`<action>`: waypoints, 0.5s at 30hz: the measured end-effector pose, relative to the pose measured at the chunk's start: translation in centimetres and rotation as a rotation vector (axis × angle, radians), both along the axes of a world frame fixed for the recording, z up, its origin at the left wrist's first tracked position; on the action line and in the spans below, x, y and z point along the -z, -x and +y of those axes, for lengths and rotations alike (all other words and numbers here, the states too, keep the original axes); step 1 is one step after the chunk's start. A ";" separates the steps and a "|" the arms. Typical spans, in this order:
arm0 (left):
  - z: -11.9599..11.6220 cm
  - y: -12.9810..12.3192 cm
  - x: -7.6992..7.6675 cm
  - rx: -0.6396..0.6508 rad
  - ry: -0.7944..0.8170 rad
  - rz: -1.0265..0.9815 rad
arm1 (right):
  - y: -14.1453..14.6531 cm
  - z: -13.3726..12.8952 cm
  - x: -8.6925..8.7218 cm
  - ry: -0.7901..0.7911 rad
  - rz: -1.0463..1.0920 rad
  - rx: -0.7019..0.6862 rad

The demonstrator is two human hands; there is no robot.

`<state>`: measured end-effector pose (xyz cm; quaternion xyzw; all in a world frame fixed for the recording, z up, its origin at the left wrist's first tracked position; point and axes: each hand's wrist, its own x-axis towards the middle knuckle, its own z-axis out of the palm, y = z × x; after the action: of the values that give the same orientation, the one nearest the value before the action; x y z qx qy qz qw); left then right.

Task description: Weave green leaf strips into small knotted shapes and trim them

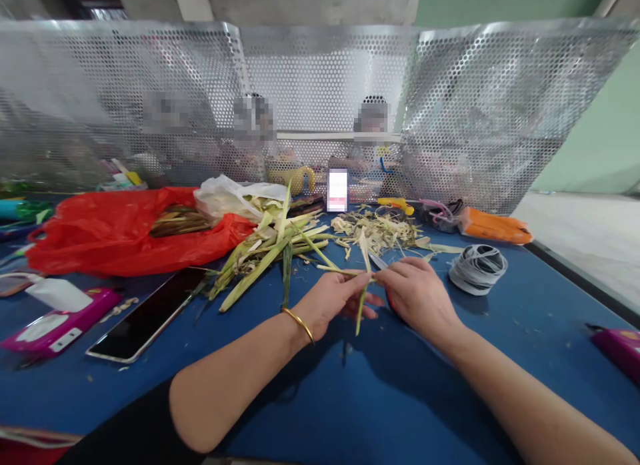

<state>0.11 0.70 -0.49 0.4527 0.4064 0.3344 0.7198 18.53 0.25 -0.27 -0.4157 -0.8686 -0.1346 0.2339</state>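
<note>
My left hand (340, 297) is closed in a pinch on crossed, pale green leaf strips (361, 311) in front of me. A gold bangle (299, 325) circles that wrist. My right hand (417, 291) meets it from the right, thumb and fingertips pinched at the place where the strips cross. One strip end points up, another hangs below the fingers. Partly hidden by my right hand is a metal blade (379, 261) with a bit of red near the palm; whether the hand grips it I cannot tell. Beyond my left hand lies a heap of long leaves (265, 251).
Dry leaf scraps (385, 228) lie behind my hands. A grey cord roll (478, 269) and orange packet (495, 226) are right. A phone (150, 315), magenta device (63, 321) and red plastic bag (110, 231) are left. A perforated metal screen (325, 65) stands behind; people sit beyond it.
</note>
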 end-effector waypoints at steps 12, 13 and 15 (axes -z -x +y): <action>2.4 2.5 -0.7 0.059 0.298 -0.197 | -1.5 0.4 -2.5 -0.002 0.112 -0.134; 2.5 2.6 -0.7 0.072 0.317 -0.210 | -1.5 0.4 -2.6 0.035 0.146 -0.150; 2.3 2.6 -0.8 0.109 0.314 -0.216 | -1.5 0.4 -2.7 0.095 0.193 -0.175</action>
<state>-2.47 3.04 0.31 0.3179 0.3486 0.2742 0.8380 19.98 0.64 2.42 -0.3600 -0.8803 -0.0318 0.3073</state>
